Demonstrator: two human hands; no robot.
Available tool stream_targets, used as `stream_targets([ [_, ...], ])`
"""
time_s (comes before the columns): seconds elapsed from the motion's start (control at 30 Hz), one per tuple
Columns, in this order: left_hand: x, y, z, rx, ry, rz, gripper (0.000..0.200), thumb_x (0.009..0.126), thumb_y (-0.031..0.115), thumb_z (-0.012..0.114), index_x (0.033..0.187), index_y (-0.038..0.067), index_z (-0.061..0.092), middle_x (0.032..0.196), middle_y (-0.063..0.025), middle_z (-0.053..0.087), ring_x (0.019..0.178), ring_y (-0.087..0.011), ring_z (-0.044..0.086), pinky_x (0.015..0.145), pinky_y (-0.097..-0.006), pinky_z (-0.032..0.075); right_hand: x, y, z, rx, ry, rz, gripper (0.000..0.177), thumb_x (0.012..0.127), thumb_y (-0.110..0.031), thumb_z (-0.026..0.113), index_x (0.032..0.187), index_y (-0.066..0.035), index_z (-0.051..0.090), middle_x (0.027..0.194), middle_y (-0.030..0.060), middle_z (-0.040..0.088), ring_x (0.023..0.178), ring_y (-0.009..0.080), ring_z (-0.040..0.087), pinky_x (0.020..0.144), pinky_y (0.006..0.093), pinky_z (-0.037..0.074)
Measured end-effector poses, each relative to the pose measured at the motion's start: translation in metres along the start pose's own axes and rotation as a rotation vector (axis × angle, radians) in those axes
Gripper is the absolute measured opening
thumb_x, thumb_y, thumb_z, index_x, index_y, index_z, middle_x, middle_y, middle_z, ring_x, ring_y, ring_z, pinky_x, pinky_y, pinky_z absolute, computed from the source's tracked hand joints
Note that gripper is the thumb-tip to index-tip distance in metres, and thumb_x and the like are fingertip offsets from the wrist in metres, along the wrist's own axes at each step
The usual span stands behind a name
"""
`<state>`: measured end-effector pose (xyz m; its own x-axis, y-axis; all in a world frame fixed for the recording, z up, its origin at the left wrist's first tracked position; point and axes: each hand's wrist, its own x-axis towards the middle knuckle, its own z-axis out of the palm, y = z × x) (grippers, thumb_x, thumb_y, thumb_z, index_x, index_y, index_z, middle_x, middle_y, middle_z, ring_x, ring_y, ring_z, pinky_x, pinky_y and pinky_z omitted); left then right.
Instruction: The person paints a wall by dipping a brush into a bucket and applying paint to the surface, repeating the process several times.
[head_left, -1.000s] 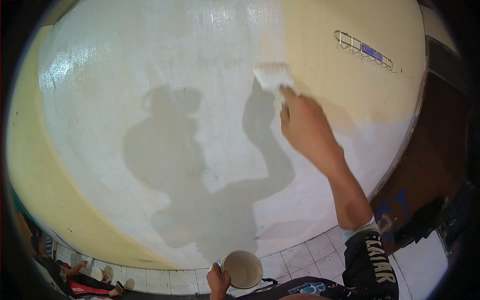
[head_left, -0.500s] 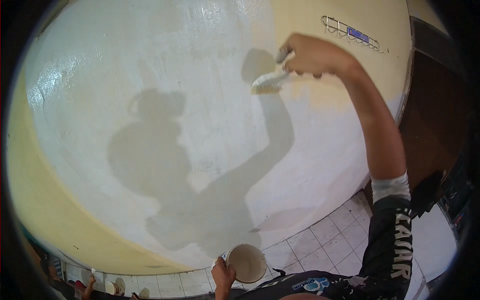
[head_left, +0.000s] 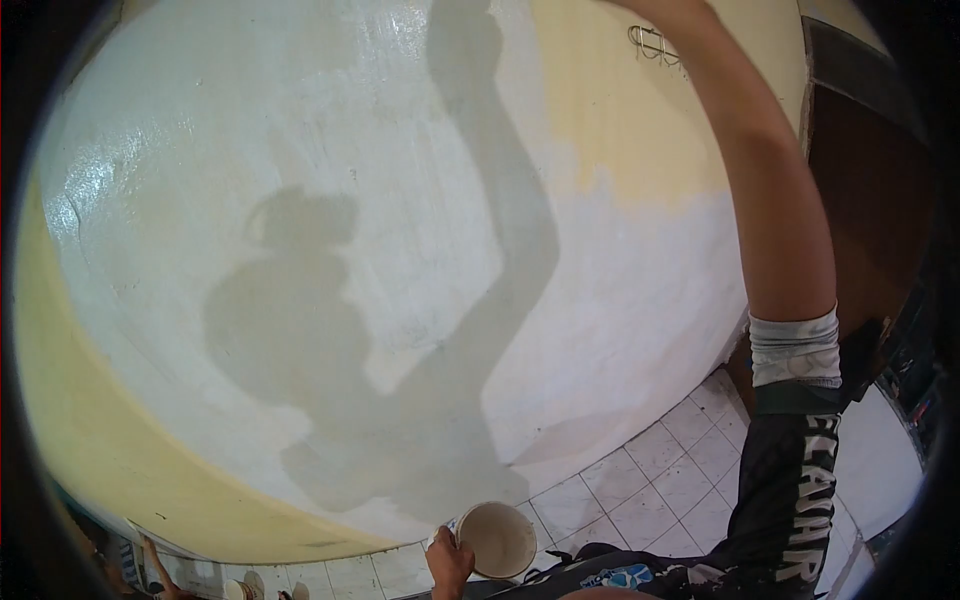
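Note:
At the bottom centre, my left hand [head_left: 450,562] grips the rim of a round white paint bucket [head_left: 497,540], which stands open side up. My right arm reaches up along the right side, and only the wrist shows at the top edge. The right hand itself is out of the frame, and so is the brush. The wall [head_left: 420,300] carries a large white painted area beside yellow patches [head_left: 635,130]. Shadows of my head and raised arm fall across the white part.
A metal hook rack [head_left: 655,45] hangs on the wall at the upper right, partly behind my arm. A dark brown doorway [head_left: 865,200] is at the right. White floor tiles [head_left: 640,480] run below. Another person's arm [head_left: 157,568] and a second bucket [head_left: 236,590] show at the lower left.
My right hand has risen out of the top of the frame with the brush. My left hand and the bucket have shifted slightly down. The co-worker's arm has moved left.

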<state>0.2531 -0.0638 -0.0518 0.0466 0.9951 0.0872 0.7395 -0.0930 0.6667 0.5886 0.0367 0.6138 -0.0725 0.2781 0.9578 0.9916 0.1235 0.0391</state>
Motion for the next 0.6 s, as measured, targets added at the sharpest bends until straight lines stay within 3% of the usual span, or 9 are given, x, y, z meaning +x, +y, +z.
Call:
stream_targets([
  [0.03,0.000,0.000,-0.002,-0.002,-0.011,-0.006,0.017,0.073,0.013,0.062,0.074,0.001,0.050,0.065,-0.0206,0.060,0.063,-0.0448,0.061,0.059,-0.0511,0.049,-0.013,-0.010,0.000,0.002,0.004,0.001,0.041,0.102,-0.012,0.046,0.141,0.002,0.049,0.122,0.0176,0.065,0.073,0.0205,0.064,0.063,0.0367,0.054],
  [0.1,-0.003,-0.010,0.003,-0.005,0.022,0.023,0.017,0.072,0.013,0.063,0.074,0.001,0.050,0.065,-0.0203,0.060,0.063,-0.0444,0.062,0.059,-0.0511,0.049,-0.036,-0.019,0.012,0.105,-0.367,0.238,0.040,0.102,-0.013,0.047,0.138,0.002,0.051,0.118,0.0168,0.066,0.069,0.0199,0.062,0.060,0.0352,0.052],
  [0.17,-0.010,-0.018,0.001,-0.010,0.047,0.051,0.017,0.072,0.013,0.063,0.074,0.001,0.050,0.065,-0.0200,0.060,0.063,-0.0439,0.062,0.059,-0.0511,0.049,-0.080,0.020,0.064,0.091,-0.033,-0.158,0.040,0.088,-0.012,0.059,0.126,0.001,0.062,0.080,0.0244,0.065,0.065,0.0361,0.063,0.064,0.0434,0.051],
  [0.23,-0.017,-0.018,-0.004,-0.163,0.044,0.095,0.025,0.087,0.022,0.060,0.094,-0.001,0.053,0.068,-0.0246,0.061,0.060,-0.0443,0.059,0.054,-0.0487,0.045,-0.134,0.010,0.068,0.167,-0.143,-0.044,0.034,0.090,-0.009,0.054,0.122,0.002,0.060,0.087,0.0318,0.066,0.084,0.0497,0.064,0.080,0.0553,0.052],
  [0.27,-0.016,-0.017,-0.003,-0.168,0.045,0.095,0.025,0.087,0.022,0.060,0.094,-0.001,0.053,0.068,-0.0246,0.061,0.060,-0.0443,0.059,0.054,-0.0487,0.045,-0.162,0.003,0.070,0.130,-0.220,0.010,0.035,0.089,-0.008,0.053,0.122,0.003,0.060,0.090,0.0323,0.066,0.086,0.0488,0.065,0.080,0.0544,0.053],
  [0.33,-0.013,-0.017,-0.006,-0.067,0.009,-0.028,0.018,0.072,0.013,0.064,0.077,0.002,0.050,0.065,-0.0195,0.060,0.063,-0.0437,0.062,0.059,-0.0513,0.049,-0.210,-0.009,0.067,0.104,-0.399,0.119,0.037,0.089,-0.006,0.052,0.124,0.003,0.059,0.096,0.0325,0.065,0.091,0.0472,0.065,0.080,0.0534,0.053],
  [0.47,-0.012,-0.018,-0.007,-0.005,-0.004,0.020,0.019,0.072,0.012,0.064,0.078,0.002,0.050,0.064,-0.0194,0.060,0.063,-0.0440,0.062,0.059,-0.0516,0.049,-0.273,-0.005,0.059,0.218,-0.660,0.162,0.031,0.089,-0.005,0.052,0.117,0.004,0.061,0.098,0.0328,0.065,0.093,0.0455,0.065,0.080,0.0532,0.052],
  [0.57,-0.014,-0.015,-0.011,0.021,-0.024,0.022,0.019,0.072,0.014,0.065,0.078,0.002,0.051,0.064,-0.0194,0.060,0.062,-0.0440,0.062,0.059,-0.0519,0.049,-0.268,-0.006,0.039,0.230,-0.907,0.258,0.023,0.087,-0.006,0.052,0.103,0.005,0.065,0.093,0.0318,0.066,0.089,0.0447,0.066,0.078,0.0519,0.052],
  [0.6,-0.015,-0.018,-0.008,-0.002,-0.004,0.037,0.020,0.073,0.015,0.064,0.076,0.001,0.050,0.063,-0.0205,0.059,0.060,-0.0443,0.061,0.057,-0.0510,0.048,-0.260,-0.005,0.037,0.230,-0.903,0.257,0.023,0.087,-0.006,0.052,0.103,0.005,0.065,0.093,0.0318,0.066,0.089,0.0447,0.066,0.078,0.0519,0.052],
])
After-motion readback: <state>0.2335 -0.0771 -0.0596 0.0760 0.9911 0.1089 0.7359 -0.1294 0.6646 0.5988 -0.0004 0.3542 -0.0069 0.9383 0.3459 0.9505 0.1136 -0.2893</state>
